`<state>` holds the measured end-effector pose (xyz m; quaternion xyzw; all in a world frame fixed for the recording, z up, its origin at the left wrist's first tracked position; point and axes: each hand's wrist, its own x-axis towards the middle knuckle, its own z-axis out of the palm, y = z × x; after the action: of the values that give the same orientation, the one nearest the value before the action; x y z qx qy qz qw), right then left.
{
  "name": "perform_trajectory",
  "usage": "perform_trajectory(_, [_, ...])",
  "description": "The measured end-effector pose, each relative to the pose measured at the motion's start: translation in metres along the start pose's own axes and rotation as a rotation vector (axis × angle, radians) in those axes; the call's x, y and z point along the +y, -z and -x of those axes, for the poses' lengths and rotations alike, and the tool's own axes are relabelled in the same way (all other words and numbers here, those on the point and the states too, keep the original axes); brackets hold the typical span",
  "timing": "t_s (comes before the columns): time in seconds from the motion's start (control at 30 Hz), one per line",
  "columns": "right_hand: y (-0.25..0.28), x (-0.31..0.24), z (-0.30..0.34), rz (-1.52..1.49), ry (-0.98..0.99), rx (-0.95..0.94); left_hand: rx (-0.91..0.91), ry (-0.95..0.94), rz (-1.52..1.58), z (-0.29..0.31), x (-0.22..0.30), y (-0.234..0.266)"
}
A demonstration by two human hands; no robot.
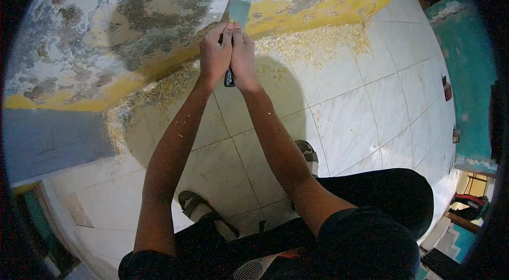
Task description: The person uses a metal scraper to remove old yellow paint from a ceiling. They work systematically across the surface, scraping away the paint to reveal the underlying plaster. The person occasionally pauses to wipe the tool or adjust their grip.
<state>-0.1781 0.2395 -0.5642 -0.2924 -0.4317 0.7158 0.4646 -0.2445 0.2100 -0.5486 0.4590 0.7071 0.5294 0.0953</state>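
Both my arms stretch forward to a paint scraper with a wide flat metal blade (pixel 240 11) and a dark handle (pixel 229 78). My left hand (pixel 214 54) is wrapped round the handle from the left. Pressed against it, my right hand (pixel 243 60) grips the same handle from the right. The thumbs lie side by side near the base of the blade. The blade is at the lower yellow band of a wall (pixel 286 12), whose paint is patchy, with grey and white showing through. Whether the blade's edge touches the wall, I cannot tell.
Yellow paint flakes (pixel 318 49) lie along the wall's foot on the white tiled floor (pixel 344 121). A grey-blue wall section (pixel 58 142) stands at left, a teal wall (pixel 464 68) at right. My sandalled feet (pixel 199 208) are below my arms.
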Motion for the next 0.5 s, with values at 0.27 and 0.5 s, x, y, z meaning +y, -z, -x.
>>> perform_trajectory(0.27, [0.014,0.011,-0.010,0.169,0.012,-0.024,0.054,0.047,0.121,0.003,-0.018,-0.017])
perform_trajectory(0.5, [0.025,0.001,-0.012,0.356,0.019,-0.029,0.085,0.072,0.115,0.002,-0.020,-0.028])
